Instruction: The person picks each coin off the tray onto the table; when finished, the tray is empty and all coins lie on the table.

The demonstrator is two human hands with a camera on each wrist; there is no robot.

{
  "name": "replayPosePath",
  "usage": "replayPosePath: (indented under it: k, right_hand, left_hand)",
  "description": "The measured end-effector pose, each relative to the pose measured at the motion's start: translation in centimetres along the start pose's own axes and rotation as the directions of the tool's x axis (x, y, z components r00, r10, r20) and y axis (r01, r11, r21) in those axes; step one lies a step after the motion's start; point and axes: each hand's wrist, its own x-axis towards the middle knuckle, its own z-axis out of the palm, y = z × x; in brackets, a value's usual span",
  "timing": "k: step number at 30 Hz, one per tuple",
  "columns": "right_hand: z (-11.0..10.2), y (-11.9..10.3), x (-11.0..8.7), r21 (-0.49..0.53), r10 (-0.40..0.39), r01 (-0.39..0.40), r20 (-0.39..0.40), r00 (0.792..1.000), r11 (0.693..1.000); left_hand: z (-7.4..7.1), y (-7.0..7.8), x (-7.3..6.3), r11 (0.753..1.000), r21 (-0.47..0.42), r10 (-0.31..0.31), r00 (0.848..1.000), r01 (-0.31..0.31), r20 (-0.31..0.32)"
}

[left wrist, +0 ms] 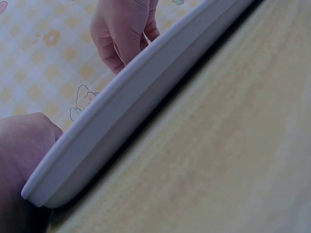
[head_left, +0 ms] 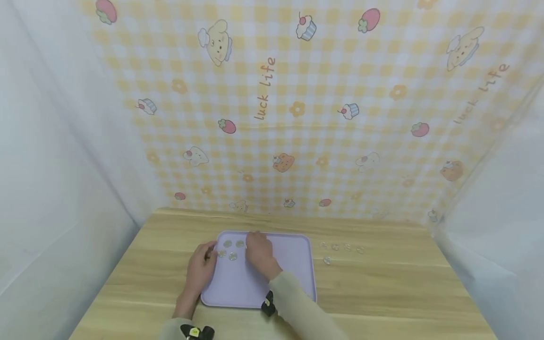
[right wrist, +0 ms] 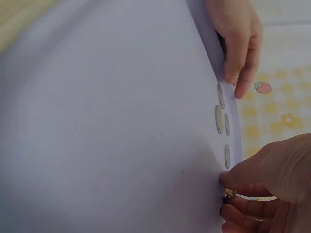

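A pale purple tray [head_left: 255, 288] lies on the wooden table. My left hand [head_left: 201, 267] grips its left rim near the far corner; part of that hand shows at the lower left of the left wrist view. Over the tray's far side is my right hand [head_left: 260, 252]. In the right wrist view, its thumb and fingers pinch a small shiny round disc [right wrist: 230, 192] at the tray floor. Several flat, clear yellowish discs [right wrist: 219, 119] lie in the tray between the two hands. One of them [head_left: 233, 256] is close to the left hand's fingertips.
Several similar clear discs [head_left: 335, 247] lie on the wooden table [head_left: 382, 293], right of the tray. Behind the table hangs a yellow checked cloth [head_left: 323, 141] with printed cartoons. White sheets [head_left: 63, 189] stand on both sides.
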Motion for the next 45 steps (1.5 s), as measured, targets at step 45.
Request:
replayPosePath:
  k: [45]
  right_hand:
    - [0.5, 3.5, -2.2, -0.082, -0.380, 0.379, -0.386, 0.841, 0.922]
  left_hand:
    - [0.0, 0.0, -0.1, 1.000, 0.014, 0.008, 1.000, -0.008, -0.020]
